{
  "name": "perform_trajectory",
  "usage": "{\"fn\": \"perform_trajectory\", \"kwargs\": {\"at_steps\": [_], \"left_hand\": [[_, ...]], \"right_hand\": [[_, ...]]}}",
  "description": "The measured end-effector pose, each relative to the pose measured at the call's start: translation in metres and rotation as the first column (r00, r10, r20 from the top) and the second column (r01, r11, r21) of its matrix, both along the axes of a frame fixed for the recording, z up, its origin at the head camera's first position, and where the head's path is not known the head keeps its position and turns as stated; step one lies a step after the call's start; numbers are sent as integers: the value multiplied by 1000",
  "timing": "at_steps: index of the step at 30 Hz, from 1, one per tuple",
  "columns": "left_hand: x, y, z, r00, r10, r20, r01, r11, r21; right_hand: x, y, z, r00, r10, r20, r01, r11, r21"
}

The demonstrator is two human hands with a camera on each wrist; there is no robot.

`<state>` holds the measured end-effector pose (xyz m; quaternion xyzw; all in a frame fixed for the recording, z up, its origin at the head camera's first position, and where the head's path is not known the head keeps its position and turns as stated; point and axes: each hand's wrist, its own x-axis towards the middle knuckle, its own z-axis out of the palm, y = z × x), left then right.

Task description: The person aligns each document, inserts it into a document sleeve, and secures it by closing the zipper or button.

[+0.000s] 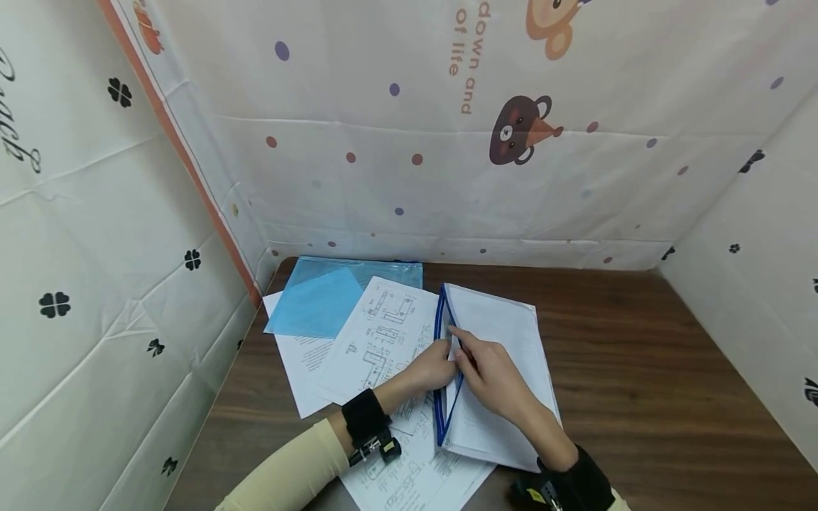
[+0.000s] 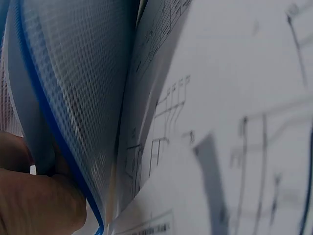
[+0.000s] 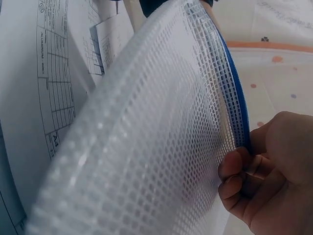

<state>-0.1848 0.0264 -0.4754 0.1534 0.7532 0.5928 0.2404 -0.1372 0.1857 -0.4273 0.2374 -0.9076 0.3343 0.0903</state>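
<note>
- Your left hand is bent at the mouth of the pouch, thumb and finger pinching what looks like the far lip, likely to keep that side from sagging.
- Your right hand pinches the near lip, its fingers curled over the blue zip, so the two hands seem to draw the sides apart; the gap between them shows from above.
- The pouch is in front of you, right of the papers, with its mouth facing left; its mesh plastic looks limp, which would explain a hand on each lip.
- Just left of it lies the drawing sheet, face up and slanted, near the mouth.
- More drawings lie nearer you, partly under the pouch.
- Farther left, the blue folder overlaps the text sheet, perhaps simply set aside there.
- All rest on the wooden tabletop, below the printed cloth.
</note>
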Motion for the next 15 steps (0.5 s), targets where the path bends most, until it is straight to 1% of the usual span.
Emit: {"fn": "perform_trajectory", "kwargs": {"at_steps": [3,6,9,13,15], "left_hand": [[2,3,0,1000,20,2,-20,1000,13],[3,5,1,1000,25,9,-25,999,21],[2,6,1,1000,18,21,-19,999,33],[-2,5,4,1000,29,6,-29,999,36],[-4,5,6,999,31,-14,-31,999,28]], "right_hand": [[-1,0,1,1000,3,5,-3,1000,-11],[-2,1,2,1000,8,4,-8,1000,-7],[-6,2,6,1000,15,-11,-15,1000,-7],[-10,1,12,999,23,-26,-23,1000,-11],[-11,0,15,999,25,-22,-25,1000,-8]]}}
